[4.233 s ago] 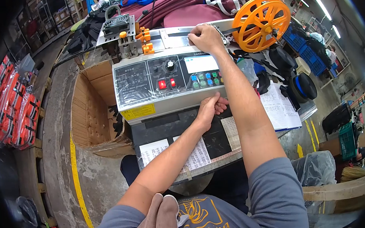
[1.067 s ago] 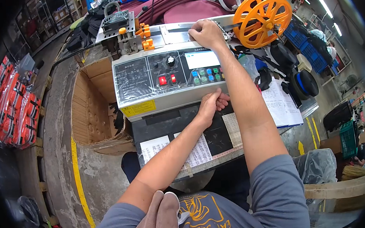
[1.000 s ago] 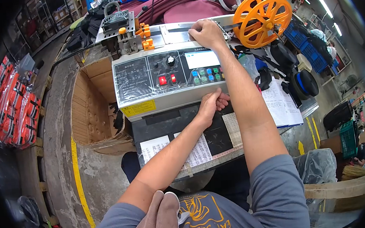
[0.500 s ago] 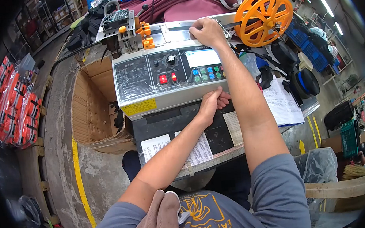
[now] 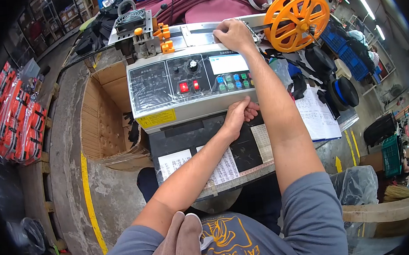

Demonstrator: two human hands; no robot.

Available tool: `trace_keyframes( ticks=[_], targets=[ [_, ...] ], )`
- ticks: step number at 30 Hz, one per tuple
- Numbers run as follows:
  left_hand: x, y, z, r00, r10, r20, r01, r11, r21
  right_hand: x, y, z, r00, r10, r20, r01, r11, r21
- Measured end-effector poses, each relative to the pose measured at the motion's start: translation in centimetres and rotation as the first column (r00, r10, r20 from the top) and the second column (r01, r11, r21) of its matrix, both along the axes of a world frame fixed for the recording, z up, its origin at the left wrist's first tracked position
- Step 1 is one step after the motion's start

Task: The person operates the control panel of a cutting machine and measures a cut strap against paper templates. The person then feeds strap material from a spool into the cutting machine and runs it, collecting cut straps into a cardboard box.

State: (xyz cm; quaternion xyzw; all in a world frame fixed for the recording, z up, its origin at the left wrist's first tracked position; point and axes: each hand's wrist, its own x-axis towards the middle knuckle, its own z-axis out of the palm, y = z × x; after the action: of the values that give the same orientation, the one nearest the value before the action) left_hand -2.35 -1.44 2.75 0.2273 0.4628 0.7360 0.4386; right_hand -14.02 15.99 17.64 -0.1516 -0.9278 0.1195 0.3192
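In front of me stands a strap-cutting machine (image 5: 152,91) with a control panel, a small lit screen (image 5: 228,64) and coloured buttons. My right hand (image 5: 237,36) is on the feed track along its top, thumb and fingers closed at a dark strap (image 5: 199,31) that runs along the track. The fingertips partly hide the strap there. My left hand (image 5: 240,117) rests against the machine's lower front edge, its fingers curled in loosely with nothing visible in them. An orange reel (image 5: 296,20) stands upright at the right end of the track.
A cardboard box (image 5: 104,120) with dark scraps is left of the machine. Paper sheets (image 5: 174,162) lie on the black surface below it, and a notebook (image 5: 315,112) is at the right. Maroon fabric (image 5: 224,8) is heaped behind. Orange bagged goods (image 5: 16,117) are at far left.
Both hands keep the same place and grip. The view has shifted very slightly; nothing else visibly differs.
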Motion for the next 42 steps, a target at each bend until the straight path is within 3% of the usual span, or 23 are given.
trace_keyframes(
  ticks=[42],
  targets=[
    [-0.01, 0.00, 0.10, 1.000, -0.005, 0.008, 0.005, 1.000, -0.001, 0.00, -0.21, 0.00, 0.991, -0.106, 0.078, 0.099, 0.991, 0.084]
  ],
)
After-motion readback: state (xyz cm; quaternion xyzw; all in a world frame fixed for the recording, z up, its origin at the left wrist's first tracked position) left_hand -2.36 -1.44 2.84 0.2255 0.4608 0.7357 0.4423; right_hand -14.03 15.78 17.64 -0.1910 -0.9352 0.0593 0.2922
